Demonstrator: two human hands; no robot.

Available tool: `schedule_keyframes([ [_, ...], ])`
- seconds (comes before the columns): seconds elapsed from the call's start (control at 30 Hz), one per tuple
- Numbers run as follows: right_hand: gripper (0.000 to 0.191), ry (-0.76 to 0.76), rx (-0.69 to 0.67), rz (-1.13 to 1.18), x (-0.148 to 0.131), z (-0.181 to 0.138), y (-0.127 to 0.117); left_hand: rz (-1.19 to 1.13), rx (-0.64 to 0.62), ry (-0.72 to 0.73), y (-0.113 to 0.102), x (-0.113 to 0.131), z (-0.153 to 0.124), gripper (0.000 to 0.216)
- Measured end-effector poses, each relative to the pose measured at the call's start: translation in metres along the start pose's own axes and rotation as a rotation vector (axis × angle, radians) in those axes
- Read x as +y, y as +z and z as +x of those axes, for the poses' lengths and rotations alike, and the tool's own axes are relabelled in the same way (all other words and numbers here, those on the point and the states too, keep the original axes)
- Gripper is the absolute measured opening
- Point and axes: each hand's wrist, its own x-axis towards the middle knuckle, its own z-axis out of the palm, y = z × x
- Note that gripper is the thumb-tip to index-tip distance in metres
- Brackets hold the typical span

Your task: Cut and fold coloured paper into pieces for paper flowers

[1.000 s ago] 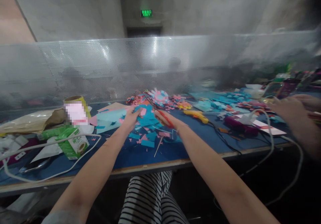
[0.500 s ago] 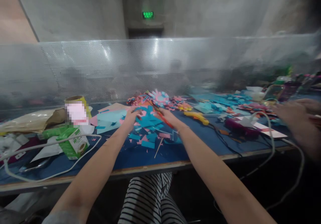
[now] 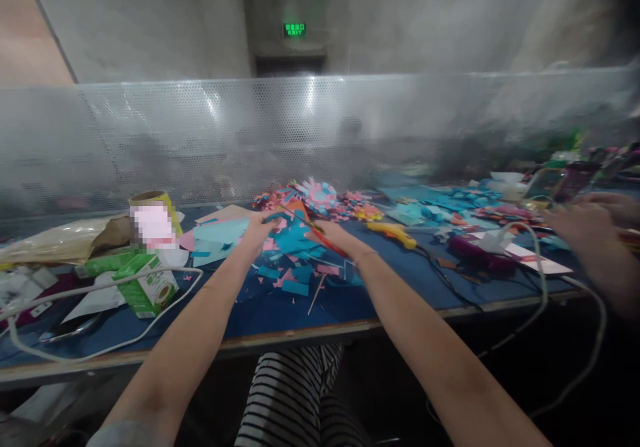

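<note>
My right hand (image 3: 334, 233) is closed around the red handles of a pair of scissors (image 3: 325, 239), whose blades point up and to the left. My left hand (image 3: 260, 227) pinches a small piece of blue paper (image 3: 275, 217) close to the blade tips. Whether the blades touch that piece I cannot tell. Beneath both hands lies a heap of blue paper pieces (image 3: 295, 241), with pink scraps among them. Behind the heap stands a pink, white and blue paper flower (image 3: 320, 195).
A yellow glue gun (image 3: 393, 233) with a black cord lies to the right. On the left are a green box (image 3: 146, 285), a white cable (image 3: 100, 353) and a yellow cardboard tube (image 3: 175, 215). A co-worker's hand (image 3: 580, 223) shows at far right. A perforated screen (image 3: 200, 140) stands behind.
The scissors have swung, with their blades now pointing further left toward my left hand. My left hand has shifted slightly left, holding the blue paper higher.
</note>
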Motion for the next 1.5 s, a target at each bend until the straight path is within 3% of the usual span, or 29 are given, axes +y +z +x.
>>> schedule_keyframes([
  [0.27,0.041,-0.006,-0.076,0.073,-0.006,-0.006,-0.005,0.029,0.006,0.059,0.000,-0.001,-0.001,0.021],
  [0.5,0.045,-0.004,-0.169,0.111,-0.011,-0.008,-0.008,-0.055,0.079,-0.006,0.003,0.003,-0.003,0.027],
  [0.77,0.045,-0.021,-0.178,0.113,-0.014,-0.010,-0.009,-0.066,0.020,-0.021,0.004,0.004,-0.004,0.032],
  [1.5,0.047,-0.047,-0.191,0.243,-0.017,-0.014,-0.010,-0.133,0.059,-0.067,0.006,0.008,-0.007,0.034],
])
